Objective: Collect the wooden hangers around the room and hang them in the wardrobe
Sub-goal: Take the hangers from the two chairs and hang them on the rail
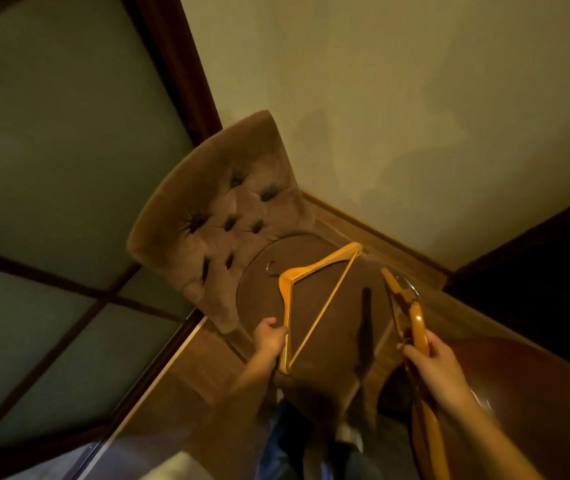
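Tufted brown upholstered chair (228, 216) sits in the room corner, back toward the frosted glass sliding door (51, 150) on the left, plain wall (415, 116) behind. Orange wooden triangular hanger (314, 299) lies on the seat (hook near the backrest). Round dark wooden table (518, 393) right of the chair.

Both bare forearms reach forward and down toward the chair seat (332, 306). The left hand (269, 336) is curled in a fist above the seat's near edge, fingers closed. The right hand (432, 362), off the seat's right side, is also clenched, thumb uppermost.
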Motion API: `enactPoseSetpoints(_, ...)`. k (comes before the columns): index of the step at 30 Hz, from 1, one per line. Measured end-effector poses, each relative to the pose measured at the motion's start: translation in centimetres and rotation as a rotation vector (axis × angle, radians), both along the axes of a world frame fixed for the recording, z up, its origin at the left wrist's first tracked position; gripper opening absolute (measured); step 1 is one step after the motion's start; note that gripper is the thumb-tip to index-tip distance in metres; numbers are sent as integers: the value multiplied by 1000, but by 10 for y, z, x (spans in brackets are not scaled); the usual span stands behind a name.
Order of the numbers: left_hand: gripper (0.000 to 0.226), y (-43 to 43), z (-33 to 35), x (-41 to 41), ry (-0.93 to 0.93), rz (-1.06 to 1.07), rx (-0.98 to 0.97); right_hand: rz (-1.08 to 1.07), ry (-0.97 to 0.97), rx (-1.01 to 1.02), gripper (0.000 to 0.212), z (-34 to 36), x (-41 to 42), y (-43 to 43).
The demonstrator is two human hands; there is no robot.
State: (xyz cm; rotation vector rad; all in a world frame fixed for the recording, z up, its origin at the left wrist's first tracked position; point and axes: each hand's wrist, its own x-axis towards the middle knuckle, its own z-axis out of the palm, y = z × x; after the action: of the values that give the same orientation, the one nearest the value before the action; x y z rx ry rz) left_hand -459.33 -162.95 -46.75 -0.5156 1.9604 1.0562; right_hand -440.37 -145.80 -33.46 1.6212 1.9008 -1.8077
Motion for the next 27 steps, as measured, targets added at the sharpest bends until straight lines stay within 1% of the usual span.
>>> enactPoseSetpoints(2, 50, 14, -23, -18, -54, -5, -72, -39, 3, -8, 14, -15, -20, 10)
enactPoseSetpoints(6, 32, 42, -68, -39, -77, -130, -120, -106, 16, 3, 15, -47, -58, 33)
enactPoseSetpoints(10, 45, 58, -111, -49, 41, -158, -156, -159, 29, -25, 19, -75, -82, 49)
enactPoseSetpoints(12, 49, 65, -134, -55, 19, -165, -188, -197, 21, -42, 25, -91, -87, 56)
enactPoseSetpoints(15, 61, 75, -164, -57, -61, -157, -223, -224, -24, -79, 31, -105, -89, 64)
enactPoseSetpoints(18, 56, 89, -186, -55, -95, -206, -293, -277, -64, -78, 32, -115, -83, 71)
enactPoseSetpoints(20, 49, 93, -189, -57, -107, -190, -323, -291, -73, -85, 32, -115, -82, 73)
enactPoseSetpoints(22, 43, 94, -187, -62, -185, -143, -293, -307, -85, -66, 31, -116, -81, 77)
enactPoseSetpoints(23, 39, 93, -183, -64, -250, -111, -239, -309, -106, -56, 30, -116, -80, 80)
enactPoseSetpoints(25, 27, 89, -161, -64, -339, -35, -66, -328, -99, -61, 26, -114, -78, 84)
enactPoseSetpoints(27, 15, 90, -124, -63, -353, -38, 70, -382, -88, -82, 23, -107, -81, 88)
